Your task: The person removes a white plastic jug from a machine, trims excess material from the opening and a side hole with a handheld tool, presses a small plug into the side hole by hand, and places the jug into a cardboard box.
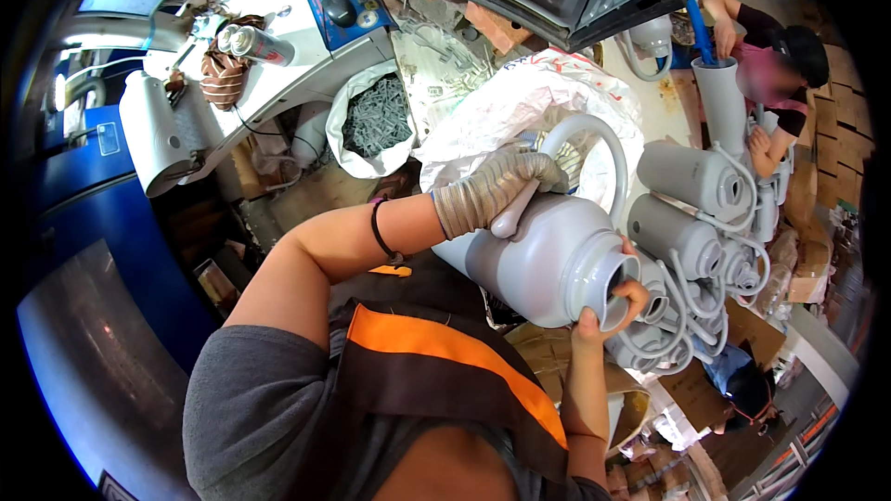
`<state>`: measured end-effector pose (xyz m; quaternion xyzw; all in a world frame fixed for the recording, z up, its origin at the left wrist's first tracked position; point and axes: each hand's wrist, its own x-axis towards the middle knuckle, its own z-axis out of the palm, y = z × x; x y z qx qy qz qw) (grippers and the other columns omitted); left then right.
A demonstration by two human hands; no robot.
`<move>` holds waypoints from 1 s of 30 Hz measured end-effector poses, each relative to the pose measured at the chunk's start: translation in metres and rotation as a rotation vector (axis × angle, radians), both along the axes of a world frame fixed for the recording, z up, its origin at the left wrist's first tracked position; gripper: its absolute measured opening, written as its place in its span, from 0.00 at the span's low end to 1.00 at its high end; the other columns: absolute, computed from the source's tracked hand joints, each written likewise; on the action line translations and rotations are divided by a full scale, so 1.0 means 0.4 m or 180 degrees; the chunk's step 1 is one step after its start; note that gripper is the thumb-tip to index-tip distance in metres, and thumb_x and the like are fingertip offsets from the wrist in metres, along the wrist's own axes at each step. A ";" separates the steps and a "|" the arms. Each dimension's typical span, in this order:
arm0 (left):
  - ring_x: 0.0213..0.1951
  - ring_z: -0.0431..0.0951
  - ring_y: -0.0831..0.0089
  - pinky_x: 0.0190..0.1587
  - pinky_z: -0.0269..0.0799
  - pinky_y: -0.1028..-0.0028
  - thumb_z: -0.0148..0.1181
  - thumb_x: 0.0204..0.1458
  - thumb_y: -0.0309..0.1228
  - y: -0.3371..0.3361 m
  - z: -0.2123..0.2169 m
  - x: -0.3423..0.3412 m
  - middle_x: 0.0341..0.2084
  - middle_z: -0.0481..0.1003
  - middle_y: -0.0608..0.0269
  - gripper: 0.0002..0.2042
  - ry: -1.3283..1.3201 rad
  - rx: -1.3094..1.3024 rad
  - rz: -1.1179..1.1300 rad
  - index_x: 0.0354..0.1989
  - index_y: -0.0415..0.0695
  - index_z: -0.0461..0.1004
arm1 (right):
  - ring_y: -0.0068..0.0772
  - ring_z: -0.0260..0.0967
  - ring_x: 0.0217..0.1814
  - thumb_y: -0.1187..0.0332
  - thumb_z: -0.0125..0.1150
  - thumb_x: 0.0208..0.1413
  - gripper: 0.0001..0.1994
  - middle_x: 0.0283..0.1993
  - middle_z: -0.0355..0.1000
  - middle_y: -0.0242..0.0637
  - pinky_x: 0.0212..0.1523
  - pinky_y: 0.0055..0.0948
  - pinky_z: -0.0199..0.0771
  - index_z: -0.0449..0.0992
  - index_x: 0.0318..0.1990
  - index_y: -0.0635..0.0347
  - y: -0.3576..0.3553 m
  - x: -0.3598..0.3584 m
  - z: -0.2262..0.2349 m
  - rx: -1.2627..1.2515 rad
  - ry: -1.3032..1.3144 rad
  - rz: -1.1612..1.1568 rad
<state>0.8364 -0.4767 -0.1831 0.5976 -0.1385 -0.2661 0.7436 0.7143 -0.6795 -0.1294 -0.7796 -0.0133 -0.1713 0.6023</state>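
A grey plastic jug [543, 264] with a darker band lies tilted across my front, its open neck [608, 283] turned to the lower right. My left hand [506, 187], in a striped knit glove, is closed round the end of the jug's long curved handle [608, 144]. A rounded grey end of plastic shows just under the glove. My right hand [608, 311] is bare and grips the neck's rim, thumb outside and fingers curled at the opening. The jug's far end is partly hidden behind my left wrist.
Several similar grey jugs [673, 232] are stacked at the right. A white sack of small grey plastic pieces [376, 116] and a crumpled white bag [501, 93] lie ahead. A co-worker [780, 74] handles a grey jug [719, 97] at the far right. A blue machine [111, 269] stands left.
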 end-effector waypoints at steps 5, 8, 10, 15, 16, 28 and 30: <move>0.43 0.76 0.66 0.49 0.69 0.73 0.59 0.49 0.31 0.005 0.006 -0.007 0.37 0.77 0.56 0.09 0.1240 -0.0553 0.0141 0.38 0.45 0.77 | 0.57 0.54 0.63 0.46 0.64 0.45 0.29 0.58 0.58 0.64 0.63 0.50 0.49 0.55 0.39 0.54 0.017 0.016 0.014 -0.0178 0.0106 0.0180; 0.41 0.76 0.61 0.49 0.68 0.71 0.61 0.47 0.36 0.023 0.054 0.019 0.36 0.76 0.53 0.13 -0.1550 0.1368 -0.0412 0.39 0.43 0.76 | 0.56 0.55 0.63 0.47 0.66 0.43 0.30 0.58 0.58 0.64 0.63 0.49 0.50 0.55 0.41 0.55 0.018 0.005 0.010 -0.0183 0.0104 0.0094; 0.42 0.75 0.58 0.49 0.68 0.68 0.61 0.46 0.36 -0.020 0.183 0.071 0.39 0.75 0.52 0.16 -0.1066 0.1193 -0.0744 0.42 0.41 0.74 | 0.56 0.57 0.62 0.49 0.68 0.39 0.31 0.58 0.58 0.64 0.63 0.48 0.52 0.56 0.42 0.55 0.001 -0.005 0.019 -0.0148 0.0077 -0.0081; 0.50 0.70 0.56 0.52 0.66 0.65 0.60 0.47 0.30 -0.047 0.412 0.147 0.50 0.69 0.49 0.19 -0.3224 0.0162 0.1406 0.49 0.39 0.69 | 0.50 0.65 0.53 0.56 0.63 0.49 0.24 0.53 0.64 0.58 0.56 0.43 0.64 0.64 0.46 0.61 -0.138 0.108 0.292 -0.0206 -0.0599 -0.1036; 0.51 0.70 0.58 0.53 0.64 0.67 0.59 0.47 0.26 -0.021 0.405 0.165 0.49 0.70 0.51 0.18 -0.3454 -0.0095 0.1401 0.49 0.40 0.69 | 0.46 0.68 0.50 0.60 0.63 0.50 0.20 0.50 0.67 0.55 0.54 0.39 0.67 0.66 0.45 0.62 -0.187 0.144 0.347 -0.0177 -0.0711 -0.1422; 0.43 0.74 0.62 0.45 0.71 0.71 0.53 0.49 0.26 0.863 0.042 -0.309 0.41 0.74 0.56 0.11 0.0054 0.3141 0.0678 0.42 0.41 0.74 | 0.59 0.70 0.42 0.50 0.56 0.51 0.22 0.38 0.74 0.56 0.43 0.47 0.69 0.77 0.40 0.63 -0.908 0.666 -0.311 -0.3786 0.0976 -0.1054; 0.43 0.74 0.66 0.43 0.72 0.70 0.54 0.51 0.30 1.106 0.147 -0.485 0.40 0.74 0.57 0.10 -0.1010 0.5073 0.0078 0.41 0.44 0.74 | 0.57 0.66 0.54 0.55 0.55 0.53 0.25 0.52 0.69 0.56 0.54 0.43 0.66 0.71 0.50 0.69 -0.735 0.693 -0.376 -0.3996 0.1930 -0.1117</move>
